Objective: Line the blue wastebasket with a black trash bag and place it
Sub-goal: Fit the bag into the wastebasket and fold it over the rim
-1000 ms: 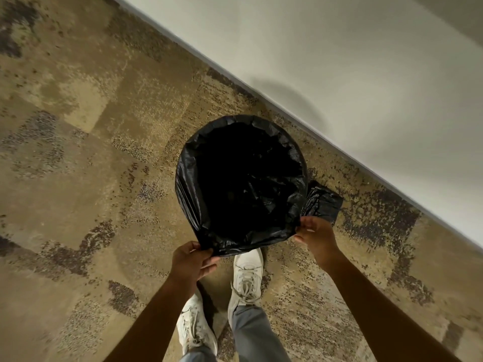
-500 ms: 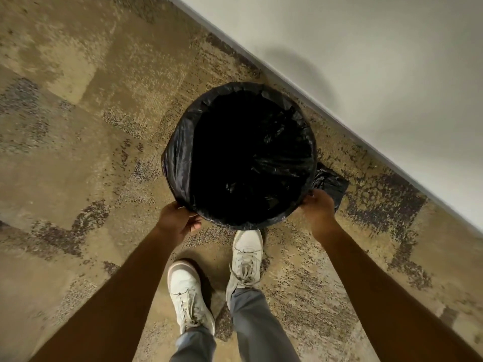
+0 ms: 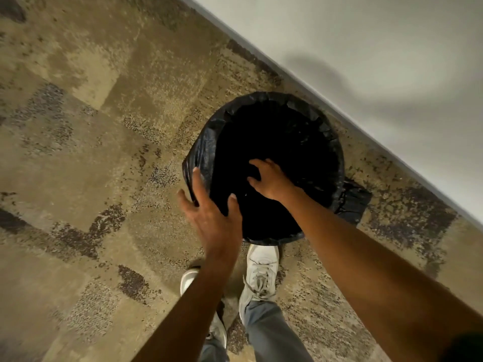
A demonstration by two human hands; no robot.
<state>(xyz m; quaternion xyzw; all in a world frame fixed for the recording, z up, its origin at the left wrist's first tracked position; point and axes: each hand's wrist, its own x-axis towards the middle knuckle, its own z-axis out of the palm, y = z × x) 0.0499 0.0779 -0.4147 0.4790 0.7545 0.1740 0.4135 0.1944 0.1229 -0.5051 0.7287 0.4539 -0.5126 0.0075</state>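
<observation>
The wastebasket stands on the carpet close to the wall, wholly covered by the black trash bag (image 3: 308, 111), so none of its blue shows. The bag is folded over the rim, and a bunched tail of it (image 3: 352, 202) sticks out at the right. My left hand (image 3: 209, 207) hovers over the near left rim with fingers spread, holding nothing. My right hand (image 3: 269, 178) is above the dark opening, fingers apart and bent downward, gripping nothing that I can see.
A pale wall (image 3: 366, 61) runs diagonally behind the basket, meeting the mottled brown carpet (image 3: 91, 152). My two white shoes (image 3: 261, 270) stand just in front of the basket. Open carpet stretches to the left.
Both hands have let go of the bag's rim at the sides. The left now hovers over the near rim and the right has moved in over the opening. The basket rests nearer the wall.
</observation>
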